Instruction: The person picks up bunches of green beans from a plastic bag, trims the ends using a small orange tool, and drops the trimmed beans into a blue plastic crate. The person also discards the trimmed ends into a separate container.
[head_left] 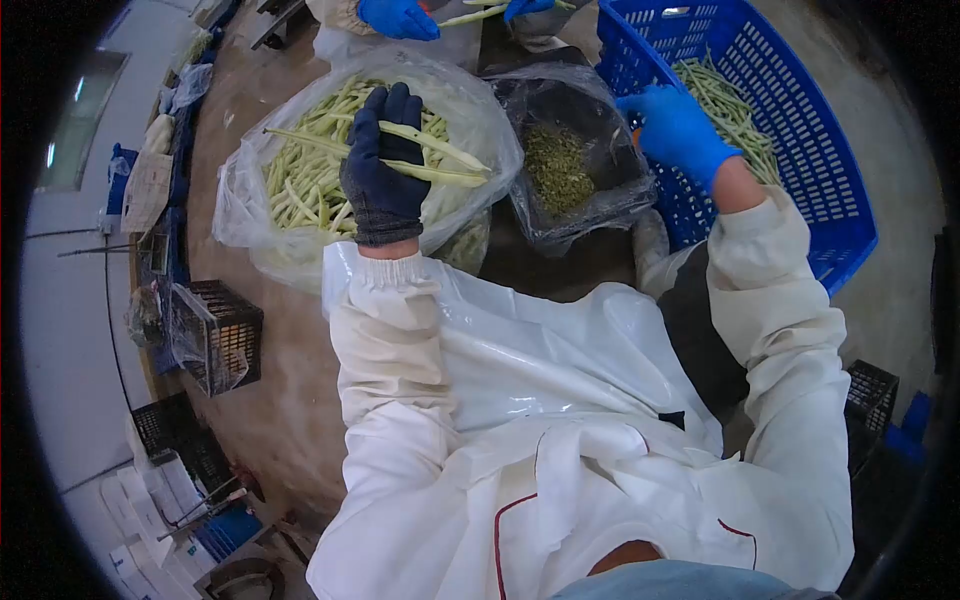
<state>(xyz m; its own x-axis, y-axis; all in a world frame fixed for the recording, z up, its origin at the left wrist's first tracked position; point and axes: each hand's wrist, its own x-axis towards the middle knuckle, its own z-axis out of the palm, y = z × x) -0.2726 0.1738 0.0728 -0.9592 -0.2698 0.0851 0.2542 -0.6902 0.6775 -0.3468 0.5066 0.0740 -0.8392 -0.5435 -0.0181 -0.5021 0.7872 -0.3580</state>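
Observation:
My left hand (385,165), in a dark glove, is palm up above a clear plastic bag (480,120) full of pale green beans (295,185). A few long green beans (440,147) lie across its palm, held there. My right hand (685,130), in a blue glove, is at the near side of a blue crate (835,190) that holds more green beans (735,115). A bit of something orange (636,136) shows at its fingertips; the fingers are curled and what they hold is mostly hidden. Between the hands, a plastic-lined dark container (615,205) holds small green bits (558,170).
Across from me, another person's blue-gloved hands (400,17) hold long beans (475,14). A dark crate (215,335) stands on the brown floor at the left. More crates (180,435) line the wall. Another dark crate (870,395) is at the right.

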